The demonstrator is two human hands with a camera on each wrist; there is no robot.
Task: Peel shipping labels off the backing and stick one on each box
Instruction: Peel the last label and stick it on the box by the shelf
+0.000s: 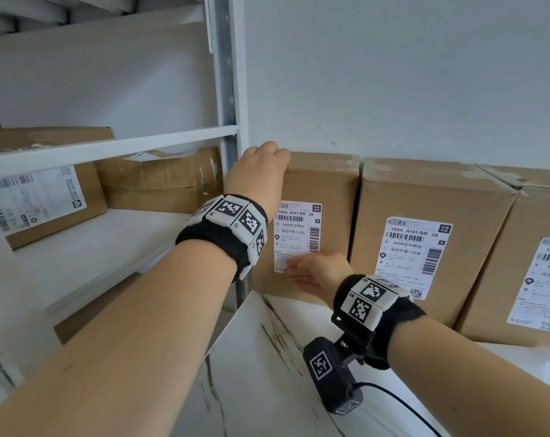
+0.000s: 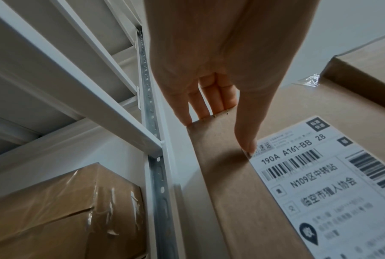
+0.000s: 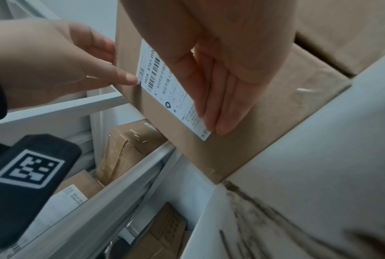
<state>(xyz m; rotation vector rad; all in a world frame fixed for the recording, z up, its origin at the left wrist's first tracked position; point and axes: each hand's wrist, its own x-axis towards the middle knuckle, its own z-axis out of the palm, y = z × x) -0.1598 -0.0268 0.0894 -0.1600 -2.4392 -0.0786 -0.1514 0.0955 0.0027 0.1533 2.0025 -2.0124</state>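
2 hands meet your leftmost box (image 1: 327, 187): left hand (image 1: 261, 171) grips its top-left corner, right hand (image 1: 317, 271), fingers flat, presses the upright label's (image 1: 295, 228) lower end.

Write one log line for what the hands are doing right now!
left hand: grips leftmost box top corner | right hand: flat fingers press label onto box | stage: smoothing label
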